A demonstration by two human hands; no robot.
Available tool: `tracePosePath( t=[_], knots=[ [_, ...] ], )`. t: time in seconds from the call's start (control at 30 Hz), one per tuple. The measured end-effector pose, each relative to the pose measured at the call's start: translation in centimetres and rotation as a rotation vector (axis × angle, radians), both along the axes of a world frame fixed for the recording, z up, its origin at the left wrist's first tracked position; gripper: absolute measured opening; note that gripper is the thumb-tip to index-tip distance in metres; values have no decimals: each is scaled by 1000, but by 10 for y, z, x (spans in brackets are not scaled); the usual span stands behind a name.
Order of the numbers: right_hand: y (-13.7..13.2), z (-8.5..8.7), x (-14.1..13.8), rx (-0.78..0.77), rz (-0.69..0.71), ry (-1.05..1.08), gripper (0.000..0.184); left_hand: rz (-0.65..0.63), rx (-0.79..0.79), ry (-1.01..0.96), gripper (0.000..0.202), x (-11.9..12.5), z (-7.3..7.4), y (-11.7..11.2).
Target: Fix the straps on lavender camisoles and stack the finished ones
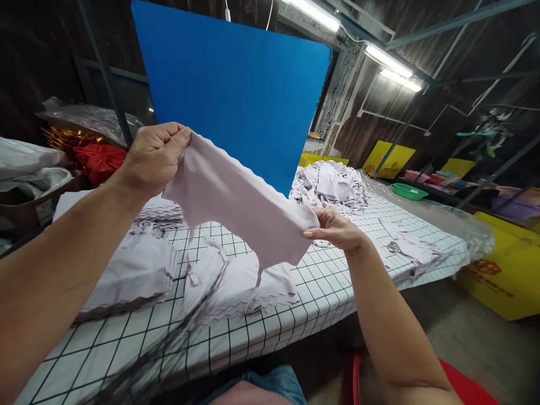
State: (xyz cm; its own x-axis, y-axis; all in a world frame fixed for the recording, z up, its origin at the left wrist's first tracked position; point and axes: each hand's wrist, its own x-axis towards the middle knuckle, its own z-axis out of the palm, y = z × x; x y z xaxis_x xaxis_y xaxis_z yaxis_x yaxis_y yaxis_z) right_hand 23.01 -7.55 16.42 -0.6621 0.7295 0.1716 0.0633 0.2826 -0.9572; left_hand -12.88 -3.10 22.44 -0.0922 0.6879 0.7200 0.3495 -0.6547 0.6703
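I hold a pale lilac piece of cut fabric stretched in the air between both hands, above the table. My left hand is a closed fist gripping its upper left corner. My right hand pinches its lower right end. Two thin tabs hang from the fabric's lower edge. Below it, stacks of the same fabric pieces with wavy edges lie on the white grid-patterned table.
A loose heap of cut pieces lies at the far end of the table, before a blue board. Yellow crates stand at right, a green basin on a shelf, red items at left.
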Motion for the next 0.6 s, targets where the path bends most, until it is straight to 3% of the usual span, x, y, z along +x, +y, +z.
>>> tracePosePath(
  t=[0.1,0.27,0.37,0.47,0.6],
  knots=[
    [-3,2,4,127,46,10,14,18,13,48,32,0,-2,1],
    [-8,4,11,318,74,237,32,1,23,74,33,0,-5,3],
    [-5,-1,17,272,-63,364,31,-8,37,66,33,2,-9,5],
    [9,-9,20,138,-258,303,30,5,55,108,33,1,-16,16],
    [51,-5,16,101,-470,221,34,159,-10,232,35,-10,-19,51]
  ],
)
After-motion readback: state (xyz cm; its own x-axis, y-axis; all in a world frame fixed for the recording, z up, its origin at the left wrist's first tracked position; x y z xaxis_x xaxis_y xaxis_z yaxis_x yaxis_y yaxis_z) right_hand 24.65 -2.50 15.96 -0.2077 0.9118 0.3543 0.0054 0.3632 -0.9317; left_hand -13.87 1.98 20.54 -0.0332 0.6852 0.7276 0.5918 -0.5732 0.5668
